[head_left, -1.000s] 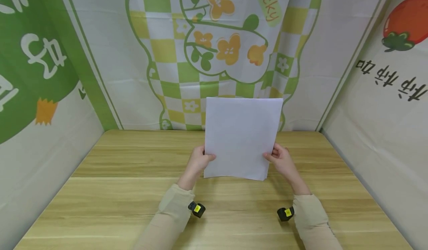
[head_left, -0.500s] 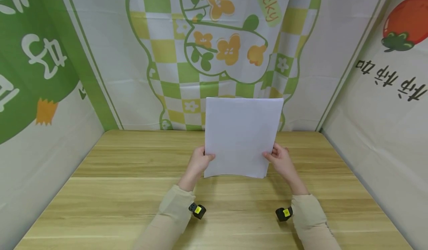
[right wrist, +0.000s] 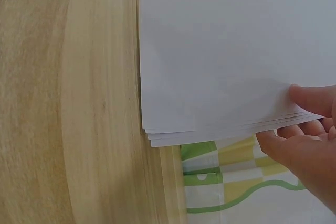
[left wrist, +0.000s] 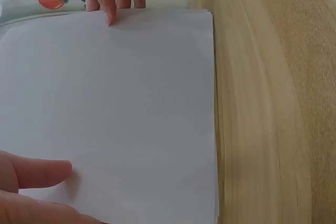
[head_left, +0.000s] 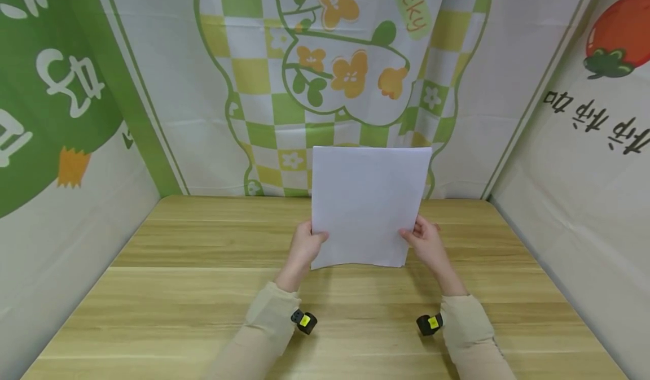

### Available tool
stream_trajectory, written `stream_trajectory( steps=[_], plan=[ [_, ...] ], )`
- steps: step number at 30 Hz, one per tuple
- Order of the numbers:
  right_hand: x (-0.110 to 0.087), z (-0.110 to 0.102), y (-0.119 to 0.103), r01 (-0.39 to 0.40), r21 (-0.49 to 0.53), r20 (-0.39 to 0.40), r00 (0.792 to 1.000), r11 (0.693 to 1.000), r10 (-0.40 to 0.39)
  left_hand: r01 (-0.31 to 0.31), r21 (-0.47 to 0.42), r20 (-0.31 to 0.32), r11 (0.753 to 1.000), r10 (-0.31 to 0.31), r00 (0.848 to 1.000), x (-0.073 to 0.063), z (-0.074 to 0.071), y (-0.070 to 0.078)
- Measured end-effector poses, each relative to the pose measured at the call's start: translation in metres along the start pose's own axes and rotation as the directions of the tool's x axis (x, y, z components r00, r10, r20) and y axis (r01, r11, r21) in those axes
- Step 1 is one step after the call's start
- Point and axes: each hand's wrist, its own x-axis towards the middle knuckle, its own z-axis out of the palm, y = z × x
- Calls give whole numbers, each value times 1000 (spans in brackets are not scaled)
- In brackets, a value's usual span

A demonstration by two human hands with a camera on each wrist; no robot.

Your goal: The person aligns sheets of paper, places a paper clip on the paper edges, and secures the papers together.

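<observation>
A stack of white paper sheets (head_left: 367,199) is held up on its short edge, facing the head camera. My left hand (head_left: 306,245) grips its left edge, the thumb (left wrist: 44,173) lying across the front sheet. On the opposite edge my right hand (head_left: 427,245) pinches the sheets, thumb in front and fingers behind. In the right wrist view the sheet edges (right wrist: 178,139) fan out slightly at the lower corner. The bottom edge bows a little, close over the table.
The wooden table (head_left: 203,301) reaches back to a printed curtain (head_left: 254,75) with green and yellow checks. Similar cloth hangs at the left (head_left: 56,114) and right (head_left: 584,160). A small black camera (head_left: 304,322) sits at the left wrist and another black camera (head_left: 429,324) at the right.
The head view has shifted slightly. The paper's lower right corner sits a little higher and its bottom edge looks more even; both hands keep their grip.
</observation>
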Motion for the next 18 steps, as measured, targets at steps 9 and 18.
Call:
stream_trajectory(
  steps=[9,18],
  plan=[
    [1,3,-4,-28,12,-21,999,1000,28,-8,-2,-70,1000,8,998,0,3,1],
    [2,6,-5,-21,21,-25,999,1000,22,-24,-32,-82,999,21,996,-3,3,2]
  ],
)
